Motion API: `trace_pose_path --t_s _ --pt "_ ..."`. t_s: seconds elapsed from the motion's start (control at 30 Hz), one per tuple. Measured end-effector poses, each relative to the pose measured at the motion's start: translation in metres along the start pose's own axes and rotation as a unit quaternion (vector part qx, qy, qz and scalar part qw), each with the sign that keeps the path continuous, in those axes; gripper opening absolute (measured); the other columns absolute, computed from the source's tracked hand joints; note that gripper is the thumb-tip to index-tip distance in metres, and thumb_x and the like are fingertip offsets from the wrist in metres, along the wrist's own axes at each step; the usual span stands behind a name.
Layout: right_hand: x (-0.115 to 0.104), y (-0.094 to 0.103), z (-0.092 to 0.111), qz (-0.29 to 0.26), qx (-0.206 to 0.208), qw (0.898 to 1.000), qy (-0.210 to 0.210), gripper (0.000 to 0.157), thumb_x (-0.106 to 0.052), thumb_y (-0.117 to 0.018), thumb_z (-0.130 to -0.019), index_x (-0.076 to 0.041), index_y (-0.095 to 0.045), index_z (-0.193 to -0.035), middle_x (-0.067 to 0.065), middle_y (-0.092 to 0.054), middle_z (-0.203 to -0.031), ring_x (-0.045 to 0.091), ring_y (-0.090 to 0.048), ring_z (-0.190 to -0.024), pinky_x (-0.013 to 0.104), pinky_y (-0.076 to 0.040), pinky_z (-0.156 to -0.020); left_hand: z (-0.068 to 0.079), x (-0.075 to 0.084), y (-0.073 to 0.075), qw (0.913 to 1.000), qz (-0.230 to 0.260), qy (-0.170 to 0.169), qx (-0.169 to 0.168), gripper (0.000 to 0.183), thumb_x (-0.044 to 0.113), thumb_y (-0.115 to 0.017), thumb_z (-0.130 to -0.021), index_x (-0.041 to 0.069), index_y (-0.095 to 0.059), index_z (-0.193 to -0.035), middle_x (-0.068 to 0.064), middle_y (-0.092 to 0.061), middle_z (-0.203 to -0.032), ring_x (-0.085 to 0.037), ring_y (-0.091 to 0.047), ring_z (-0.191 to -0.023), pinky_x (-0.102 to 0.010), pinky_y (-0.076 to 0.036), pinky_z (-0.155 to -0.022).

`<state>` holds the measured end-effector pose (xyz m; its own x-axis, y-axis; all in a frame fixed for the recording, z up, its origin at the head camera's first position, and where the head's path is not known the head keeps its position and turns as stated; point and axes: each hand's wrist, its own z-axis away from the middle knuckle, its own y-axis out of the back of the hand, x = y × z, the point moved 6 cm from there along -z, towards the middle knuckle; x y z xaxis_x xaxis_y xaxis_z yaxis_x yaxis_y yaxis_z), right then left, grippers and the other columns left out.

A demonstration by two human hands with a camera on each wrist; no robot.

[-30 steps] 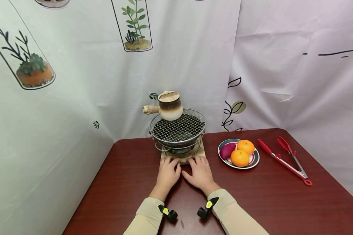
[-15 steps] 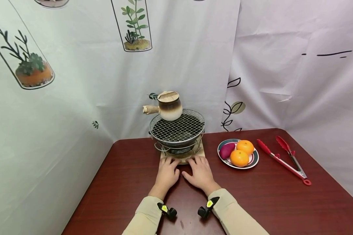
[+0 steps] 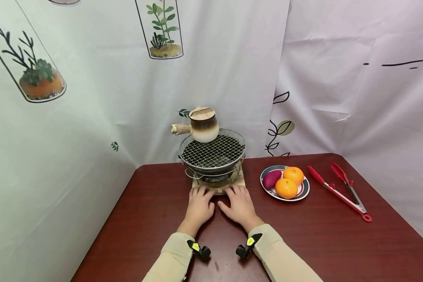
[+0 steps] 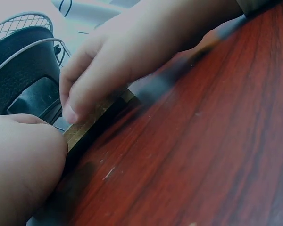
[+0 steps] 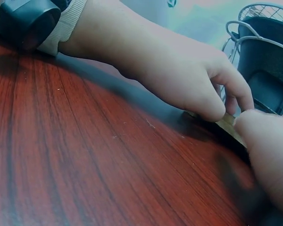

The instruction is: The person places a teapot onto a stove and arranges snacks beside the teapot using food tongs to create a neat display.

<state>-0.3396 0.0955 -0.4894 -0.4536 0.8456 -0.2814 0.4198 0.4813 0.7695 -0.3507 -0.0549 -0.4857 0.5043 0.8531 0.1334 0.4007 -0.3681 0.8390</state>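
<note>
Dark red tabletop (image 3: 141, 235), running broad at near left and near right. Left hand (image 3: 199, 205) and right hand (image 3: 240, 205) close together, not touching; fingers bent onto near edge of wooden board (image 3: 241, 179). Whether they pinch it, I can't tell. Grill stove (image 3: 213, 171) stands on board, near table's far edge. Right, across a gap: plate (image 3: 305, 191), two oranges (image 3: 286, 188), purple tuber (image 3: 272, 179). Tongs (image 3: 342, 197) splayed near right edge. Farther: lidded pot (image 3: 204, 132) on stove's far left, handle jutting past rim; white cloth (image 3: 225, 70) behind.
</note>
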Motion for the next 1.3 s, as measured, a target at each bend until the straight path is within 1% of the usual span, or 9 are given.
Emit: trace_pose_path --t_s 0.1,0.2,0.33,0.53,0.73,0.83,1.0,1.2,1.3 --pt "-0.001 0.005 -0.001 -0.007 0.018 1.000 0.004 0.045 -0.041 -0.070 -0.089 -0.009 -0.068 -0.121 0.012 -0.063 -0.118 0.035 -0.056 -0.111 0.054 -0.042 -0.100 0.000 0.001 0.001 1.0000 -0.004 -0.003 0.004 0.042 0.012 -0.069 -0.080 0.019 -0.071 -0.121 -0.010 -0.060 -0.122 -0.038 -0.051 -0.114 -0.065 -0.037 -0.104" --pt "-0.001 0.009 -0.002 -0.011 0.030 0.999 0.005 0.044 -0.040 -0.070 -0.089 -0.008 -0.068 -0.120 0.012 -0.064 -0.117 0.034 -0.058 -0.110 0.053 -0.043 -0.100 0.001 0.001 0.001 1.0000 -0.007 -0.002 0.007 0.043 0.012 -0.068 -0.079 0.019 -0.071 -0.122 -0.010 -0.060 -0.122 -0.039 -0.051 -0.115 -0.068 -0.037 -0.103" --pt "0.002 0.012 0.000 -0.023 0.034 0.999 -0.004 0.043 -0.038 -0.071 -0.090 -0.008 -0.068 -0.120 0.011 -0.065 -0.116 0.033 -0.058 -0.111 0.053 -0.044 -0.100 0.001 0.001 0.002 1.0000 -0.008 0.001 0.005 0.044 0.014 -0.067 -0.078 0.020 -0.071 -0.122 -0.009 -0.061 -0.122 -0.039 -0.052 -0.115 -0.071 -0.037 -0.100" --pt "0.006 0.018 -0.001 -0.026 0.039 0.999 -0.018 0.042 -0.039 -0.071 -0.091 -0.010 -0.068 -0.120 0.010 -0.066 -0.115 0.032 -0.059 -0.108 0.052 -0.045 -0.097 -0.001 0.000 0.001 0.9999 -0.007 0.010 -0.006 0.043 0.015 -0.066 -0.081 0.022 -0.071 -0.123 -0.008 -0.061 -0.125 -0.038 -0.052 -0.117 -0.070 -0.036 -0.103" --pt "0.007 0.026 -0.002 -0.016 0.035 0.999 -0.011 0.043 -0.041 -0.071 -0.090 -0.011 -0.068 -0.120 0.008 -0.065 -0.113 0.031 -0.059 -0.102 0.051 -0.046 -0.093 0.000 -0.002 0.000 0.9998 -0.006 0.017 -0.009 0.044 0.015 -0.066 -0.080 0.023 -0.071 -0.124 -0.008 -0.060 -0.126 -0.038 -0.052 -0.119 -0.069 -0.036 -0.104" --pt "0.010 0.031 -0.002 -0.009 0.033 0.999 -0.013 0.043 -0.041 -0.071 -0.089 -0.011 -0.068 -0.120 0.008 -0.065 -0.111 0.032 -0.058 -0.102 0.051 -0.047 -0.092 0.001 -0.001 0.001 0.9999 -0.002 0.014 -0.001 0.044 0.014 -0.067 -0.079 0.022 -0.072 -0.122 -0.008 -0.061 -0.124 -0.038 -0.052 -0.118 -0.070 -0.036 -0.103" --pt "0.021 0.039 0.000 -0.002 0.027 0.999 -0.017 0.045 -0.042 -0.070 -0.089 -0.010 -0.067 -0.121 0.008 -0.065 -0.112 0.032 -0.058 -0.105 0.050 -0.047 -0.094 0.002 -0.001 0.004 0.9998 0.003 0.012 0.014 0.042 0.012 -0.068 -0.079 0.021 -0.072 -0.119 -0.009 -0.061 -0.121 -0.039 -0.053 -0.115 -0.071 -0.036 -0.102" --pt "0.035 0.052 0.003 0.004 0.011 1.000 -0.016 0.050 -0.044 -0.069 -0.090 -0.007 -0.067 -0.124 0.011 -0.064 -0.114 0.034 -0.058 -0.108 0.051 -0.045 -0.099 0.002 -0.002 0.002 0.9998 0.005 0.021 -0.002 0.041 0.013 -0.065 -0.082 0.023 -0.071 -0.122 -0.008 -0.060 -0.124 -0.038 -0.051 -0.119 -0.070 -0.034 -0.105" --pt "0.043 0.063 0.005 0.009 0.005 1.000 -0.026 0.053 -0.045 -0.070 -0.089 -0.008 -0.065 -0.126 0.012 -0.064 -0.117 0.033 -0.058 -0.111 0.052 -0.045 -0.100 0.002 -0.001 0.000 0.9997 0.010 0.021 -0.008 0.041 0.013 -0.064 -0.083 0.023 -0.071 -0.123 -0.008 -0.060 -0.125 -0.037 -0.051 -0.120 -0.070 -0.034 -0.106"
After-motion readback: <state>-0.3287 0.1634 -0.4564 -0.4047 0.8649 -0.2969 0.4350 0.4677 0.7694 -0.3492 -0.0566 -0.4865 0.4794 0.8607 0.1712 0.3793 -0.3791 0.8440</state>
